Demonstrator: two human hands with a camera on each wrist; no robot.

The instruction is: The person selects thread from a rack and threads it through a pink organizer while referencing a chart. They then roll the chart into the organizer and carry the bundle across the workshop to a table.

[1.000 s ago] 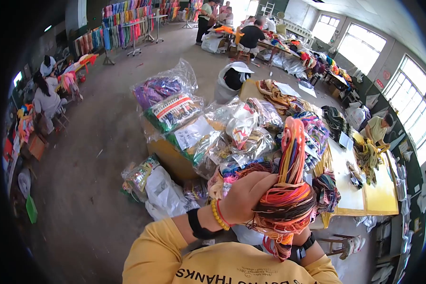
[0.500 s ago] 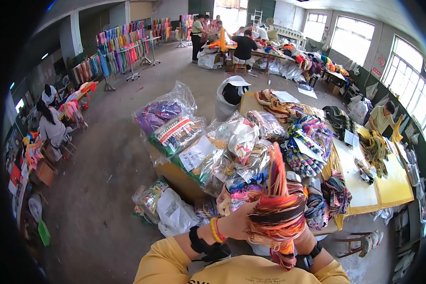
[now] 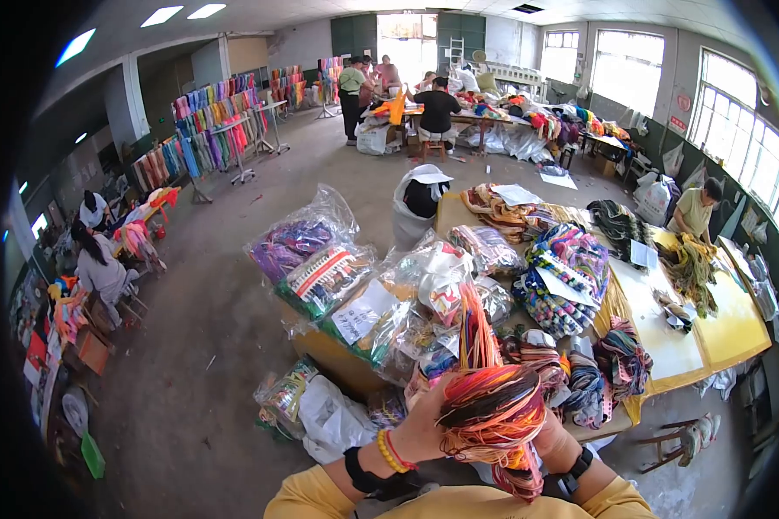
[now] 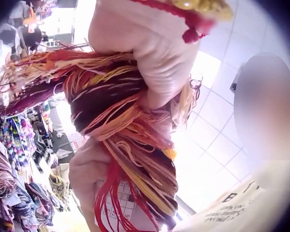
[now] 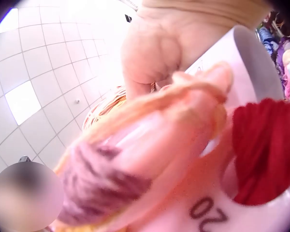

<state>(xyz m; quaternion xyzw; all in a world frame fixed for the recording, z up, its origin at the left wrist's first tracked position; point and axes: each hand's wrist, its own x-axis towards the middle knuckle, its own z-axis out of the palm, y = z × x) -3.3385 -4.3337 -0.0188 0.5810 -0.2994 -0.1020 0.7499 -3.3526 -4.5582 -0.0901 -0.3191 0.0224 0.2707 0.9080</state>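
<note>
A thick bundle of orange, red, yellow and dark brown yarn (image 3: 493, 406) is held in front of the chest, loops standing up and ends hanging down. My left hand (image 3: 422, 426) grips its left side, and in the left wrist view that hand (image 4: 150, 53) curls over the yarn (image 4: 111, 96). On the bundle's right side my right hand (image 3: 552, 443) holds it low, its fingers mostly hidden by strands. The right wrist view has the right hand (image 5: 159, 53) close to a pale card (image 5: 222, 212) marked 20, beside dark red yarn (image 5: 266, 150).
Clear bags of yarn (image 3: 320, 268) and a multicoloured yarn pile (image 3: 567, 272) lie ahead on the table. A white sack (image 3: 333, 424) stands on the floor at left, a stool (image 3: 666, 445) at right. A person in a light top (image 3: 694, 212) works at the far right.
The head view has tilted up, showing more ceiling. The yarn bundle and both hands sit slightly lower in view, with the upright loops lower and leaning left. Both hands still hold it.
</note>
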